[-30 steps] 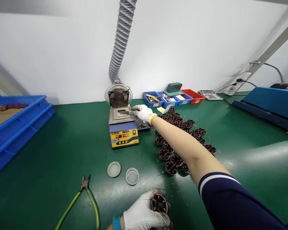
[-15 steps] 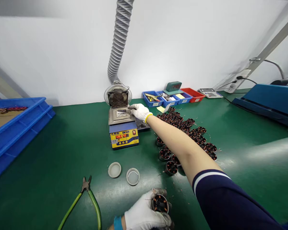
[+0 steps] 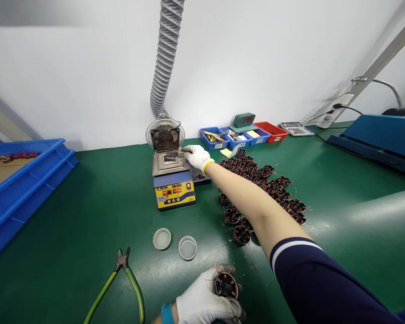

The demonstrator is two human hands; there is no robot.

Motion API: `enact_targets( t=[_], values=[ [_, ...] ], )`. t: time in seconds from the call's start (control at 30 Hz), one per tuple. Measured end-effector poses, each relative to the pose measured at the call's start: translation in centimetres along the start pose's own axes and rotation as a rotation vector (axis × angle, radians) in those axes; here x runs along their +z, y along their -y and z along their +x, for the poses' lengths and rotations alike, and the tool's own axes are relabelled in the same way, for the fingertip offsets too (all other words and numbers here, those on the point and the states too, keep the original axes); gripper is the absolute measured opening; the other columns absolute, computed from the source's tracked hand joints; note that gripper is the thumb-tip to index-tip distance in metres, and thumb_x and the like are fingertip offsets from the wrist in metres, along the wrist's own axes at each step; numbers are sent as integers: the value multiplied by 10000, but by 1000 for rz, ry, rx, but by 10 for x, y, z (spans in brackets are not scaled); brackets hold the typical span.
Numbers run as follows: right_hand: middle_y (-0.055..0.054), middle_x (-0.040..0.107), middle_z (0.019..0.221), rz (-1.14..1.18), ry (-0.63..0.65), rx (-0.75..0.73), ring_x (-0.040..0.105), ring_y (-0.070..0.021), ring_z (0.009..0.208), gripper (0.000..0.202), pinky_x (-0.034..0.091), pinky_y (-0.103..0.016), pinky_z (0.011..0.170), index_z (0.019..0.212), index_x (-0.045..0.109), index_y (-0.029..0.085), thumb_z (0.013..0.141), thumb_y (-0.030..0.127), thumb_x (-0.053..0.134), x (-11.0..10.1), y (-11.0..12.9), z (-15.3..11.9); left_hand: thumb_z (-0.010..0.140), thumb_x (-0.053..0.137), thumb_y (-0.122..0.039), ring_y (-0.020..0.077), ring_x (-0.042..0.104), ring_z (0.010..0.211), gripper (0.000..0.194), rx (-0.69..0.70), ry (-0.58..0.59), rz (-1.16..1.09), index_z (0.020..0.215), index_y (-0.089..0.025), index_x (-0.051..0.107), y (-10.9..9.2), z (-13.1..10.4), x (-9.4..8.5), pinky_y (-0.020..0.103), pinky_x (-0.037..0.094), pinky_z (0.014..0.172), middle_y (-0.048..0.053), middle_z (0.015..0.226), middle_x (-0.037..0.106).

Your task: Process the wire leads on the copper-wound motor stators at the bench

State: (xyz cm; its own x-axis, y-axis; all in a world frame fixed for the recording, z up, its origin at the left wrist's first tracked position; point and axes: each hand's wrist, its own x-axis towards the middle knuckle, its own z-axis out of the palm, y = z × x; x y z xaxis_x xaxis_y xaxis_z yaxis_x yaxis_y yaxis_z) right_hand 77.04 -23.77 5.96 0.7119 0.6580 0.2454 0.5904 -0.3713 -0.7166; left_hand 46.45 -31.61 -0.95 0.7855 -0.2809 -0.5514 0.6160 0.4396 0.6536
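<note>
My right hand [image 3: 198, 157], in a white glove, reaches forward and grips a flat metal scraper [image 3: 174, 154]. Its blade lies over the square opening of the solder pot [image 3: 158, 167], whose yellow and blue front panel has lit red digits. Near the bottom edge, my gloved left hand [image 3: 205, 294] is wrapped round a wound motor stator [image 3: 226, 285], its copper coils facing up. Two small round dishes stand between hand and pot: a left dish [image 3: 162, 239] and a right dish [image 3: 188, 248] that seems to hold clear liquid.
Green-handled cutters [image 3: 122, 261] lie open at lower left. Several stators [image 3: 241, 235] crowd the table under my right forearm. Behind are blue bins [image 3: 214, 138], a red bin [image 3: 272, 132], a clock [image 3: 244, 120] and a calculator [image 3: 295, 129]. A ridged hose [image 3: 167, 54] rises behind the pot.
The scraper has shifted slightly over the pot's opening, with my right hand moving a little. My left hand keeps its hold on the stator. The pot's red digits have changed.
</note>
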Motion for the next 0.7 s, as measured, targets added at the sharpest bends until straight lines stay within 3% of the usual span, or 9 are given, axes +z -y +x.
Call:
enact_targets(
  t=[0.33, 0.7],
  values=[
    [-5, 675, 1147, 25, 38, -25, 610, -177, 1111, 327, 454, -275, 1048, 1168, 694, 207, 881, 114, 567, -3, 2, -17, 430, 717, -147, 122, 614, 605, 680, 16, 16, -23, 1056, -168, 450, 2, -2, 1, 264, 495, 585, -19, 847, 570],
    [17, 677, 1144, 21, 25, -28, 615, -150, 1098, 344, 465, -243, 1022, 1197, 675, 211, 890, 109, 558, -4, 0, -18, 444, 728, -157, 134, 637, 613, 711, 23, 20, -32, 1097, -167, 447, -1, -6, 2, 259, 476, 589, -15, 865, 572]
  ],
)
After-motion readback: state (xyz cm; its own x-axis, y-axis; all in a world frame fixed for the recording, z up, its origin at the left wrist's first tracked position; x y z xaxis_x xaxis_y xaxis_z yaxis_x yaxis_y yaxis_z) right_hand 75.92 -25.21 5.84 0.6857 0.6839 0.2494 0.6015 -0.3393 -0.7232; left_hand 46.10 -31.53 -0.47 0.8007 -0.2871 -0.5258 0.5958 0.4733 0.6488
